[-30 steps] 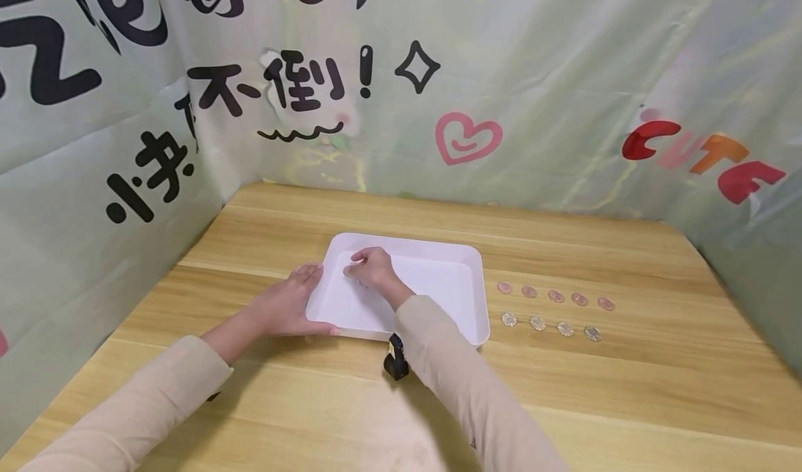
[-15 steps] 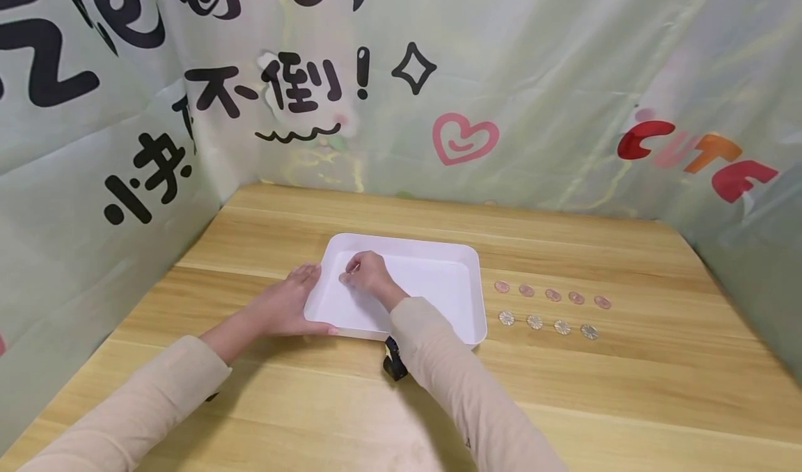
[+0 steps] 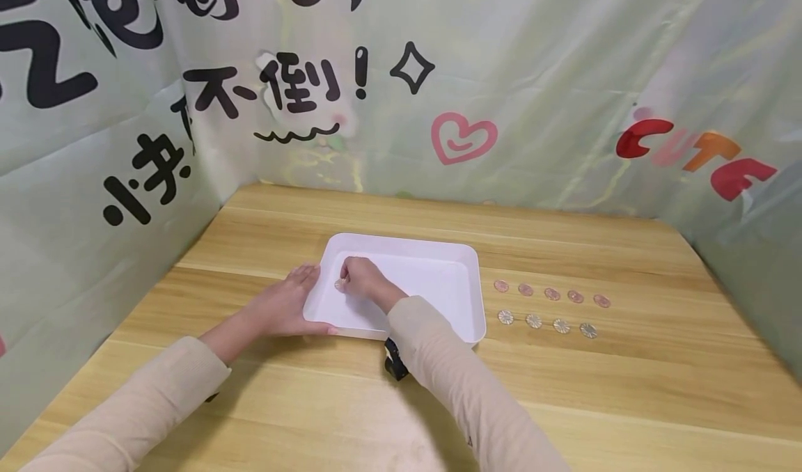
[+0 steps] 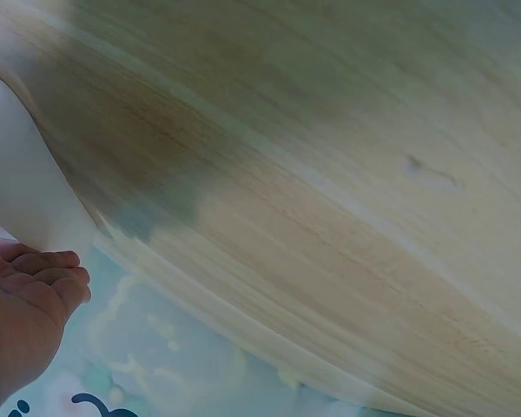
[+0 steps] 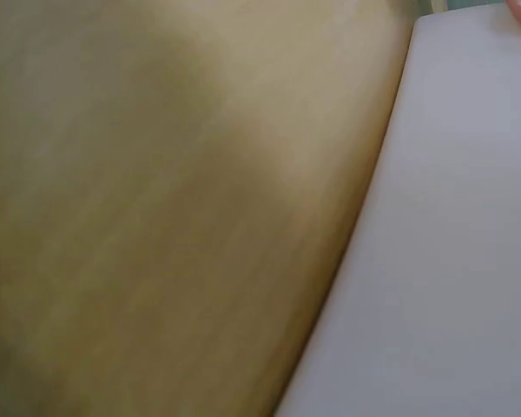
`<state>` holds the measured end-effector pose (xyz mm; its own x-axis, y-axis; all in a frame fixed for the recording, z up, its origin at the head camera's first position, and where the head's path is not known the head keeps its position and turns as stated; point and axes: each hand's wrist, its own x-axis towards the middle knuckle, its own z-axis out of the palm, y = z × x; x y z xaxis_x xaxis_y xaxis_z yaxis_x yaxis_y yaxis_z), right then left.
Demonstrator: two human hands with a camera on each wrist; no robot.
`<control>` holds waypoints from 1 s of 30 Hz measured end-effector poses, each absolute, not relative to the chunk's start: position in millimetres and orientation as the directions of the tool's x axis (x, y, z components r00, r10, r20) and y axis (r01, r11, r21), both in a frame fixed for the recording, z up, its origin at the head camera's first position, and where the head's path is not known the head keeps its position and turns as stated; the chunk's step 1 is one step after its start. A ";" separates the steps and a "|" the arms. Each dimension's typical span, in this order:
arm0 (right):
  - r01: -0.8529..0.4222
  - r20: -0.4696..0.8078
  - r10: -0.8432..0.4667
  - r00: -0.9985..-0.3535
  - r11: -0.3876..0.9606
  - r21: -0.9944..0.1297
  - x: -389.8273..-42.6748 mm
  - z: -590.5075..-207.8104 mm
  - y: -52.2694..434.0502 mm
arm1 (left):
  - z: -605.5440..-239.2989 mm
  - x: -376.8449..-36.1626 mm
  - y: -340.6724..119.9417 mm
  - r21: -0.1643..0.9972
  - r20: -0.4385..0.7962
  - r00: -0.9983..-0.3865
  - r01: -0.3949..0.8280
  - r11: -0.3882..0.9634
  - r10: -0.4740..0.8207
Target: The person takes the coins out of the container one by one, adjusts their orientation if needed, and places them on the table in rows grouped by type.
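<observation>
A shallow white tray stands on the wooden table. At its front left corner my left hand holds it, the thumb along the front wall and the fingers at the left rim. The left wrist view shows that hand beside the tray's outer wall. Inside the tray, near the left end, my right hand has its fingers curled down over a small round coin and pinches it low over the tray's floor. Part of the coin is hidden by the fingers. Only a fingertip edge appears in the right wrist view.
Right of the tray lie two rows of coins: several copper-coloured ones behind, several silvery ones in front. A printed cloth hangs behind and beside the table. A black wrist device sits under my right sleeve.
My right hand has moved slightly left and down inside the tray, its fingers curling further over with the coin. The left hand keeps its place at the tray's corner.
</observation>
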<state>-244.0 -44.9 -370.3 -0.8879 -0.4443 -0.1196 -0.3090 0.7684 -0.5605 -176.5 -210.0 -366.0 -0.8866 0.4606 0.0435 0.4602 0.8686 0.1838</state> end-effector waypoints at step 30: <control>0.138 -0.310 -0.258 -0.915 0.522 -0.842 -232.6 -339.4 20.0 | -362.8 -174.6 -208.9 0.182 0.016 -0.893 0.445 0.877 0.450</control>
